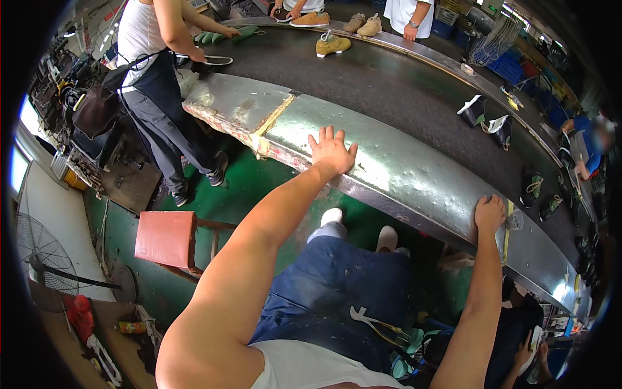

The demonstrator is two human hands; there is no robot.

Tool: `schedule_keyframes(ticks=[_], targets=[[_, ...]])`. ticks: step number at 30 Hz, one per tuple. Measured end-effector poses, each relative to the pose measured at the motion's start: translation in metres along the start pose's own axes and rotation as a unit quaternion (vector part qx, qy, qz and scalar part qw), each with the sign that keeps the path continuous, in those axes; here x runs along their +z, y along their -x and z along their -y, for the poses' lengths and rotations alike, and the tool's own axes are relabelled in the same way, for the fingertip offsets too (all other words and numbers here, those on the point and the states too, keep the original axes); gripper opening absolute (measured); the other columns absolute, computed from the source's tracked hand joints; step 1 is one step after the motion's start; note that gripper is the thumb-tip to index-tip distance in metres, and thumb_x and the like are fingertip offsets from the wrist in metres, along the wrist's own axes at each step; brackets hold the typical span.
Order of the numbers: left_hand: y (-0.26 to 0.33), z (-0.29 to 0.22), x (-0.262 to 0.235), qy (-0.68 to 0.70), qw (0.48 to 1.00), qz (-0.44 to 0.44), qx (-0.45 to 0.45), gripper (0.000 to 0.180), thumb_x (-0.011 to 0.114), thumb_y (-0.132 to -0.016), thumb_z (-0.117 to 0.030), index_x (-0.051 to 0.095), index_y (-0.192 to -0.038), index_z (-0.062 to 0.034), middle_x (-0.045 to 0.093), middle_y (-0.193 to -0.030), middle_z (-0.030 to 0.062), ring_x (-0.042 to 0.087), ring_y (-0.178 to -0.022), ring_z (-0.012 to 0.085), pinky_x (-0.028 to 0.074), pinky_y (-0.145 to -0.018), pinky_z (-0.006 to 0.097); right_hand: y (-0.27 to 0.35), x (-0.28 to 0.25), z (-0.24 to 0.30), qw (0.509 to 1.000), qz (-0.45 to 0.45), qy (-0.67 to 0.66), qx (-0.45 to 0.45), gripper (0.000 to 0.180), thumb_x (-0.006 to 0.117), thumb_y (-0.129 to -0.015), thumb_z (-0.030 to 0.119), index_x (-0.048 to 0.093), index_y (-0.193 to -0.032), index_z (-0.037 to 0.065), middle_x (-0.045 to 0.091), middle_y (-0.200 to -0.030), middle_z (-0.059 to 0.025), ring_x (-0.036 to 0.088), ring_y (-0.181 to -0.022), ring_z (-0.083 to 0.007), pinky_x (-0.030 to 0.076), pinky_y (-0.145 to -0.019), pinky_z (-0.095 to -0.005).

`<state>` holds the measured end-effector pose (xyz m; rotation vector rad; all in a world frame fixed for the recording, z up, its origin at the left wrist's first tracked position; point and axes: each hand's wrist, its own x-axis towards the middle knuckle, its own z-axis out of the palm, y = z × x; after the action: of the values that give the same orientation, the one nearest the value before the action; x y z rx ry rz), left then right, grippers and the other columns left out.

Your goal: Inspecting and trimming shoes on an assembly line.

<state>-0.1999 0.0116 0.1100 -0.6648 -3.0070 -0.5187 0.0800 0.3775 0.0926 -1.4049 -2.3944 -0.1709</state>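
A long metal ledge [389, 165], dented and shiny, runs along the near side of a dark conveyor belt [395, 97]. My left hand [332, 152] lies palm down on the ledge with its fingers spread and nothing in it. Farther right, my right hand [490, 212] rests on the same ledge, its fingers close together over the metal and no object visible under it. Beside it are a yellowish strip [507, 233] and a small translucent piece [516, 219]. Another yellowish, crusted strip [275, 115] crosses the ledge left of my left hand.
A tan shoe [333, 45] and black-and-white shoes [473, 110] sit on the belt, with several dark shoes at right. A co-worker [146, 84] stands at left; others are across the belt. A red stool [165, 238] and a fan [42, 253] stand at left. Pincers [369, 318] lie near my lap.
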Motion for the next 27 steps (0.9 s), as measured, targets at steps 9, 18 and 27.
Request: schedule_keyframes(ticks=[9, 18, 27], targets=[[-0.0038, 0.0005, 0.001, -0.007, 1.0, 0.002, -0.003, 0.064, 0.046, -0.097, -0.05, 0.046, -0.144, -0.0065, 0.033, -0.156, 0.0189, 0.021, -0.15, 0.0351, 0.012, -0.12, 0.062, -0.0055, 0.0034, -0.002, 1.0, -0.005, 0.003, -0.008, 0.05, 0.051, -0.095, 0.038, 0.058, -0.13, 0.003, 0.055, -0.14, -0.0136, 0.045, -0.135, -0.033, 0.035, -0.109, -0.0528], [-0.0041, 0.0027, 0.0081, -0.001, 0.999, -0.032, -0.001, 0.061, 0.051, -0.095, -0.049, 0.05, -0.139, -0.0077, 0.037, -0.152, 0.0185, 0.025, -0.148, 0.0339, 0.014, -0.12, 0.061, -0.0041, 0.004, -0.0009, 1.0, 0.003, -0.005, -0.002, 0.05, 0.051, -0.095, 0.038, 0.058, -0.131, 0.004, 0.055, -0.141, -0.0133, 0.045, -0.135, -0.0322, 0.034, -0.11, -0.0525], [-0.0035, 0.0024, 0.0018, -0.01, 1.0, -0.004, -0.002, 0.063, 0.046, -0.097, -0.051, 0.048, -0.143, -0.0066, 0.034, -0.155, 0.0187, 0.022, -0.149, 0.0347, 0.013, -0.12, 0.061, -0.0042, 0.0022, 0.0023, 1.0, 0.005, -0.01, -0.004, 0.05, 0.051, -0.096, 0.037, 0.058, -0.131, 0.003, 0.054, -0.141, -0.0128, 0.044, -0.136, -0.0323, 0.034, -0.11, -0.0522]])
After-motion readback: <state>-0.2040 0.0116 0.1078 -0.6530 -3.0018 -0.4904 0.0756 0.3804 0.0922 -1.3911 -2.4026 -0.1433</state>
